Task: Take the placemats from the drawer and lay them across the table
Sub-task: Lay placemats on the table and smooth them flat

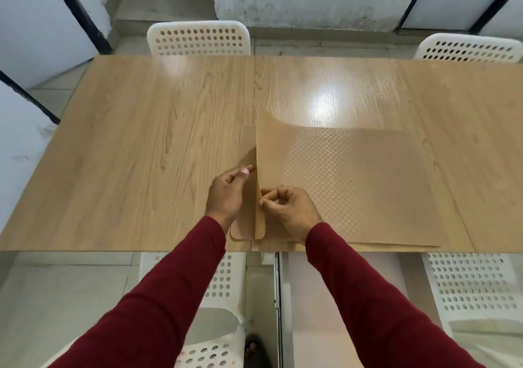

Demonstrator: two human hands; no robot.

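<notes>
Right, you have a stack of translucent placemats [353,186] lying on the wooden table [141,141], at its near edge and to the right of the seam that runs across the tabletop. How many mats are in the stack you cannot tell; at the bottom right corner at least two edges show, one over the other. The top placemat [271,146] is peeling up along its left side, its far left corner curling high off the stack, and its dotted texture shows through where the light catches it.

Two hands are at work, both at the stack's near left corner. Your left hand [227,195] sits just left of the lifted edge, fingers curled, thumb tip pressing against the raised sheet. Your right hand [288,206] is just right of it, thumb and fingertips pinched shut on that same lifted edge. The hands are close together, with the standing edge of the mat between them. Both sleeves [181,297] are dark red.

Four white perforated chairs are in view: two at the far side of the table [198,37] and two at the near side, below your arms [475,288]. Each near chair's seat carries a pale sheet.
</notes>
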